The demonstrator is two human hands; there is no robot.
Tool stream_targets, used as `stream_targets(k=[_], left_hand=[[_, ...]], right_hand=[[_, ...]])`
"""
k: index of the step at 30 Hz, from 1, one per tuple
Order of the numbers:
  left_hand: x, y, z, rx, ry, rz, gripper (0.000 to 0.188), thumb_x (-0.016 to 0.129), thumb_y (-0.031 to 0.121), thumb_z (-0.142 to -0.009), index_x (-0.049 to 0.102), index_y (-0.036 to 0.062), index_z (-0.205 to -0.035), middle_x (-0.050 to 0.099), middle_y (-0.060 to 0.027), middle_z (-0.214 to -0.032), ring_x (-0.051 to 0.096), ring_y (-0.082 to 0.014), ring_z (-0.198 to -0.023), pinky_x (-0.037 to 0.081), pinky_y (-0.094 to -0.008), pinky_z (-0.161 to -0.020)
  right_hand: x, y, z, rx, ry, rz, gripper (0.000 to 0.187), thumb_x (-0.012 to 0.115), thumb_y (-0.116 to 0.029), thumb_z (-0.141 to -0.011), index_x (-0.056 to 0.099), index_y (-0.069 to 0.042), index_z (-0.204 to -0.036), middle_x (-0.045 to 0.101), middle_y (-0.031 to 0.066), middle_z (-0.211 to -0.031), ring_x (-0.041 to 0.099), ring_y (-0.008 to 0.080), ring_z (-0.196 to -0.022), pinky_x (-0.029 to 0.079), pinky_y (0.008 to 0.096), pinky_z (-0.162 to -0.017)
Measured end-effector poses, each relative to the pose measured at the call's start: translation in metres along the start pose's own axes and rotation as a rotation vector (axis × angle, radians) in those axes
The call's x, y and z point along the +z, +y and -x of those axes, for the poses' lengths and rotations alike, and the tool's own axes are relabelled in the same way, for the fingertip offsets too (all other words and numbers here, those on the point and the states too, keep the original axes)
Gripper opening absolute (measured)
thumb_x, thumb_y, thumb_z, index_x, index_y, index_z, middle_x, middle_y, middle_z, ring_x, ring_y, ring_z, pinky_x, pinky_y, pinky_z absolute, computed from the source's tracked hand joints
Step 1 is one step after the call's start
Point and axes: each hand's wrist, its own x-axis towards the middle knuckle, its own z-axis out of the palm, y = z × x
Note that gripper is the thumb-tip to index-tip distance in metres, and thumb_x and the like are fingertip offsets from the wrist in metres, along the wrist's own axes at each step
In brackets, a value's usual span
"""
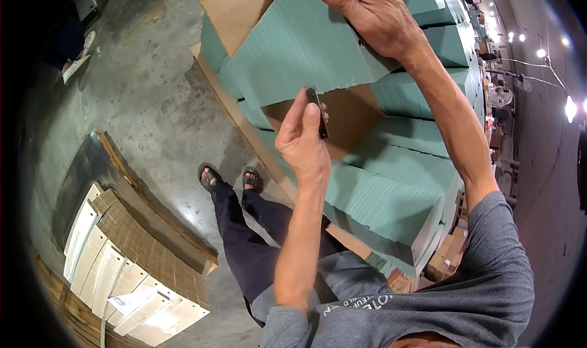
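Observation:
My left hand (pixel 304 140) is closed around a small, thin, dark flat strip with holes (pixel 323 128), pinched between thumb and fingers. The strip's upper end is close to the lower edge of a green slab of thin-layered sheets (pixel 293 48); whether they touch I cannot tell. My right hand (pixel 373 18) grips that slab along its upper right side, its thumb lying over the face. Some of its fingers are hidden. Beneath the slab, a brown cardboard sheet (pixel 358 113) shows over more green stacks (pixel 382 192).
Green stacks stand on a pallet with a brown edge (pixel 244 128) ahead and to the right. White boards (pixel 131 287) with holes lie at lower left beside a wood strip (pixel 153 195). Another person's shoe (pixel 76 69) is at far left. Cardboard boxes (pixel 449 253) sit at right.

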Motion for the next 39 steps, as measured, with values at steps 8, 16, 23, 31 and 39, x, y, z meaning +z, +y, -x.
stream_targets(k=[8, 16, 23, 31, 39], left_hand=[[0.012, 0.006, -0.001, 0.027, 0.032, -0.057, 0.034, 0.070, 0.006, -0.097, 0.065, -0.0038, -0.129, 0.073, -0.0079, -0.104, 0.067, -0.0128, -0.090, 0.056, -0.0267, -0.078], [0.016, 0.006, 0.003, 0.111, 0.024, -0.157, 0.033, 0.069, 0.007, -0.098, 0.066, -0.0033, -0.129, 0.072, -0.0073, -0.101, 0.065, -0.0114, -0.086, 0.053, -0.0255, -0.077], [0.021, 0.010, 0.003, 0.150, 0.073, -0.203, 0.032, 0.068, 0.005, -0.098, 0.066, -0.0035, -0.129, 0.072, -0.0077, -0.095, 0.064, -0.0107, -0.081, 0.052, -0.0240, -0.074], [0.019, 0.006, 0.008, 0.131, 0.094, -0.159, 0.033, 0.067, 0.006, -0.098, 0.065, -0.0048, -0.130, 0.073, -0.0083, -0.097, 0.065, -0.0112, -0.084, 0.054, -0.0259, -0.077], [0.016, -0.001, 0.008, 0.101, 0.094, -0.125, 0.033, 0.070, 0.008, -0.097, 0.067, -0.0014, -0.128, 0.072, -0.0077, -0.101, 0.067, -0.0119, -0.086, 0.056, -0.0258, -0.071]], right_hand=[[0.000, 0.000, 0.002, 0.007, 0.008, 0.020, 0.043, 0.051, -0.038, -0.104, 0.062, -0.005, -0.128, 0.061, 0.0154, -0.119, 0.056, 0.0340, -0.111, 0.043, 0.0420, -0.100], [0.002, 0.000, 0.003, 0.016, 0.020, 0.002, 0.043, 0.051, -0.038, -0.104, 0.062, -0.005, -0.128, 0.061, 0.0153, -0.121, 0.055, 0.0336, -0.115, 0.041, 0.0431, -0.102], [0.002, -0.002, 0.002, 0.037, -0.011, -0.014, 0.043, 0.052, -0.038, -0.103, 0.062, -0.005, -0.130, 0.060, 0.0151, -0.122, 0.054, 0.0333, -0.116, 0.039, 0.0431, -0.103], [-0.001, -0.001, 0.003, 0.037, -0.012, 0.012, 0.042, 0.053, -0.035, -0.103, 0.061, -0.005, -0.130, 0.060, 0.0151, -0.122, 0.054, 0.0338, -0.116, 0.039, 0.0433, -0.104], [0.001, -0.001, 0.004, 0.038, -0.005, 0.010, 0.043, 0.053, -0.036, -0.103, 0.062, -0.005, -0.130, 0.061, 0.0153, -0.122, 0.054, 0.0336, -0.117, 0.040, 0.0428, -0.103]])
